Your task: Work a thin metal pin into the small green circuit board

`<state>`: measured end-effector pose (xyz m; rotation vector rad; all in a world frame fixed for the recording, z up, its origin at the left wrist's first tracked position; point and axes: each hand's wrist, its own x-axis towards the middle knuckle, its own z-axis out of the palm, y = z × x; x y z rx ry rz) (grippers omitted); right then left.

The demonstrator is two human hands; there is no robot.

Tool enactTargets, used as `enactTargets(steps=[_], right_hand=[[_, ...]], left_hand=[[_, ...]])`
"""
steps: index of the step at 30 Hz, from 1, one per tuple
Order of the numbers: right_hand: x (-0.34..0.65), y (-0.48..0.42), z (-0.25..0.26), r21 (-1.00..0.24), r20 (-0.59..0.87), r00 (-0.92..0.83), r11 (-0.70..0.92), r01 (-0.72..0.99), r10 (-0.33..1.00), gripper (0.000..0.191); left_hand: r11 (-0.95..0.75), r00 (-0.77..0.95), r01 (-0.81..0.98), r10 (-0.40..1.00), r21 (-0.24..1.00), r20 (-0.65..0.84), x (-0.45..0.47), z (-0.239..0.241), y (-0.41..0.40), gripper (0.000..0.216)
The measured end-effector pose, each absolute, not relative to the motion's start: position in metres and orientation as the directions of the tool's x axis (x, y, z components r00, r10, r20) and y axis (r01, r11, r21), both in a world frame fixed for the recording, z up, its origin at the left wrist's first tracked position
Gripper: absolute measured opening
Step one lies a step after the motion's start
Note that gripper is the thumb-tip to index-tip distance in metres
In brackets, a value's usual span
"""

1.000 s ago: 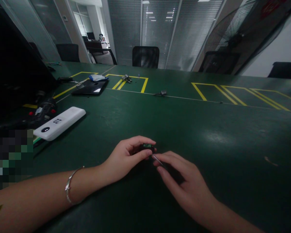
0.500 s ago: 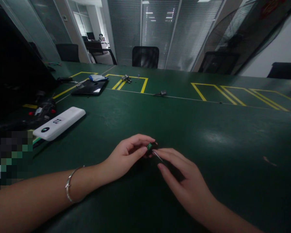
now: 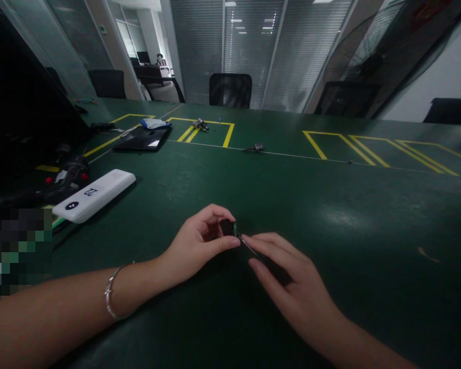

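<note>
My left hand (image 3: pixel 200 246) pinches a small black part with a green circuit board (image 3: pixel 229 227) between thumb and fingers, just above the dark green table (image 3: pixel 330 215). My right hand (image 3: pixel 288 279) lies close to its right, fingers closed on a thin metal tool (image 3: pixel 249 247) whose tip points at the small part. A silver bracelet (image 3: pixel 109 298) sits on my left wrist.
A white power bank (image 3: pixel 94 196) lies at the left, beside dark tools with red buttons (image 3: pixel 67 177). Farther back are a black tablet (image 3: pixel 142 138), a small metal piece (image 3: pixel 201 124) and another (image 3: pixel 256 148). Yellow lines mark the table. Black chairs (image 3: pixel 230 89) stand behind.
My left hand has turned the small part, so its green board now faces right rather than up, and lifted it slightly. My right hand has followed, staying close.
</note>
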<state>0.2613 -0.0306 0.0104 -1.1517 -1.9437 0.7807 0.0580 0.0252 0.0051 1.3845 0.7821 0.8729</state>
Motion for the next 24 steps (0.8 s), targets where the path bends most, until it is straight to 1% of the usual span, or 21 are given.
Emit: enactTargets(steps=[5, 13, 18, 24], right_hand=[[0.2616, -0.0308, 0.0122, -0.774, 0.279, -0.342, 0.421, 0.473, 0.897, 0.038], [0.2614, -0.0314, 0.0122, -0.763, 0.293, -0.338, 0.431, 0.482, 0.895, 0.036], [0.2615, -0.0317, 0.0122, -0.774, 0.284, -0.325, 0.415, 0.478, 0.902, 0.035], [0.2615, -0.0331, 0.0111, -0.765, 0.292, -0.312, 0.417, 0.492, 0.904, 0.035]], left_hand=[[-0.036, 0.449, -0.001, 0.893, 0.999, 0.032, 0.0584, 0.0076, 0.0259, 0.03], [-0.049, 0.472, -0.074, 0.878, 0.996, 0.078, 0.0586, 0.0073, 0.0255, 0.023], [-0.031, 0.444, -0.074, 0.894, 0.997, 0.061, 0.0584, 0.0089, 0.024, 0.019], [0.013, 0.481, -0.106, 0.876, 0.994, 0.04, 0.0598, 0.0069, 0.0251, 0.018]])
